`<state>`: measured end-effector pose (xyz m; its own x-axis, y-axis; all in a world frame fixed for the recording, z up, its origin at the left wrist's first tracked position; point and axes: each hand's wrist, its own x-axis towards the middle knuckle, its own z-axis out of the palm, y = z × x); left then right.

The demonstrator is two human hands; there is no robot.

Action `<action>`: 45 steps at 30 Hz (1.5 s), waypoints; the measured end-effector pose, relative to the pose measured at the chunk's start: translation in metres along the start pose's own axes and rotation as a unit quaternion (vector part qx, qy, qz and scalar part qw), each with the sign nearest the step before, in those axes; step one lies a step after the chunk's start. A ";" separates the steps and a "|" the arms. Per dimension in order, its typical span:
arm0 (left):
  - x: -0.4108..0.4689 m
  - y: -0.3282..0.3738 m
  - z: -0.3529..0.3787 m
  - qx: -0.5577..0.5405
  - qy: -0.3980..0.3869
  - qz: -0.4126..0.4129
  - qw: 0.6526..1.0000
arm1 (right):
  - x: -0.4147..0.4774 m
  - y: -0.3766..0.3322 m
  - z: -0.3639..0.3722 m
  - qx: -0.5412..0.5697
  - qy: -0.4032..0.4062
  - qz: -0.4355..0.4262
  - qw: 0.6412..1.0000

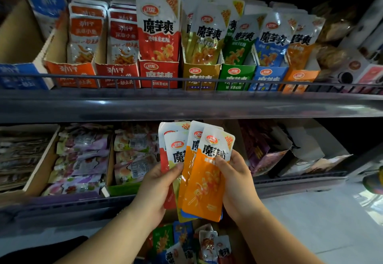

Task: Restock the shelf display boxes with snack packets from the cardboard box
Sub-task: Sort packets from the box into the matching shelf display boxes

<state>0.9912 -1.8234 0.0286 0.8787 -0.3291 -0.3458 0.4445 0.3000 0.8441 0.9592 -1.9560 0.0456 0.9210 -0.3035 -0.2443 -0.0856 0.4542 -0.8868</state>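
both hands hold one fanned bunch of snack packets (202, 172) in front of the lower shelf (290, 183). left hand (157, 187) grips the red and yellow packets at the left edge; right hand (236, 183) grips the orange ones, thumb across the front. below the hands, loose packets (186, 243) lie in what looks like the cardboard box, its walls hidden. display boxes (199, 75) line the upper shelf (186, 102), packets standing upright.

- Left hand (157, 183) and right hand (236, 183) hold a fan of snack packets (204, 181), orange ones in front.
- Upper shelf (186, 106) carries display boxes (158, 74) with upright packets.
- More packets (186, 241) lie below the hands.
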 end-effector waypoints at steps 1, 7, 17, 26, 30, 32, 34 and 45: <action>0.000 0.000 0.000 0.007 0.007 0.004 1.000 | 0.000 -0.001 -0.001 0.005 -0.008 0.006 1.000; -0.004 0.006 0.006 0.040 0.032 0.041 0.998 | -0.001 -0.021 -0.015 0.033 -0.055 0.054 0.996; -0.018 0.026 0.024 0.036 0.006 0.065 0.997 | -0.008 -0.064 -0.041 0.130 -0.084 0.016 0.988; -0.040 0.034 0.058 0.033 -0.025 0.044 0.998 | -0.020 -0.094 -0.039 0.112 -0.021 -0.052 0.992; -0.053 0.030 0.071 0.044 -0.049 0.029 0.997 | -0.020 -0.090 -0.026 0.112 0.040 -0.058 0.991; -0.057 0.029 0.072 0.054 -0.061 0.043 0.996 | -0.020 -0.087 -0.021 0.118 0.067 -0.054 0.989; -0.059 0.028 0.072 0.071 -0.060 0.058 0.994 | -0.020 -0.085 -0.018 0.127 0.082 -0.050 0.987; -0.053 0.042 0.070 0.191 -0.058 0.103 0.974 | -0.011 -0.104 -0.022 0.129 0.112 -0.033 0.985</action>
<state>0.9507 -1.8564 0.1112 0.9073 -0.4023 -0.1221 0.1432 0.0228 0.9894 0.9497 -2.0182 0.1324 0.8120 -0.5032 -0.2955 0.0975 0.6163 -0.7815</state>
